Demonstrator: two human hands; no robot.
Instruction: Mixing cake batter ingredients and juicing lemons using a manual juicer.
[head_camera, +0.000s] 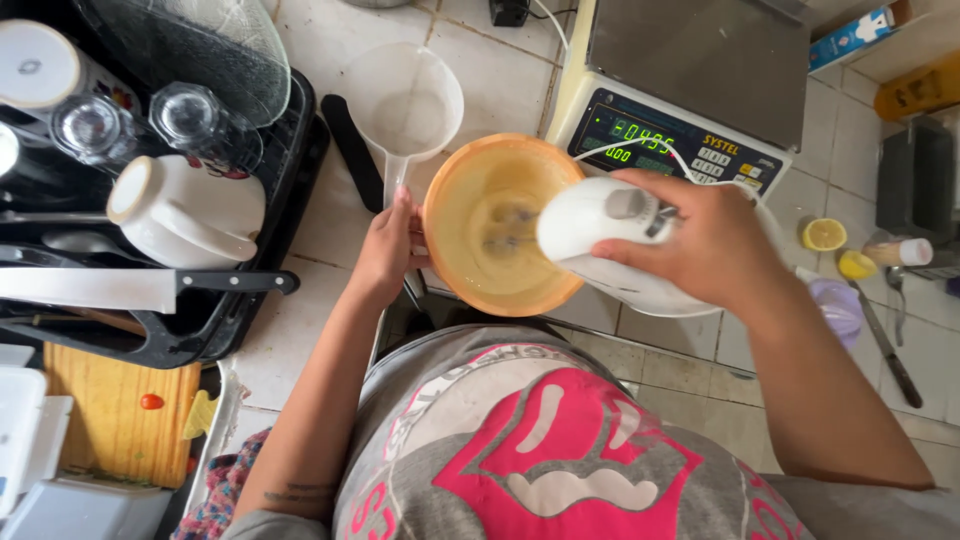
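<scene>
An orange bowl (462, 275) of pale yellow batter sits at the tiled counter's front edge. My left hand (388, 245) grips the bowl's left rim. My right hand (705, 240) holds a white electric hand mixer (590, 220) over the bowl. Its metal beaters (505, 228) dip into the batter and look blurred. The mixer's white cord runs up towards the scale.
A clear plastic measuring jug (405, 100) stands behind the bowl. A digital scale (690, 90) is at the back right. A black dish rack (230, 310) on the left holds mugs, glasses and a large knife (130, 288). Lemon halves (823, 234) and a knife lie right.
</scene>
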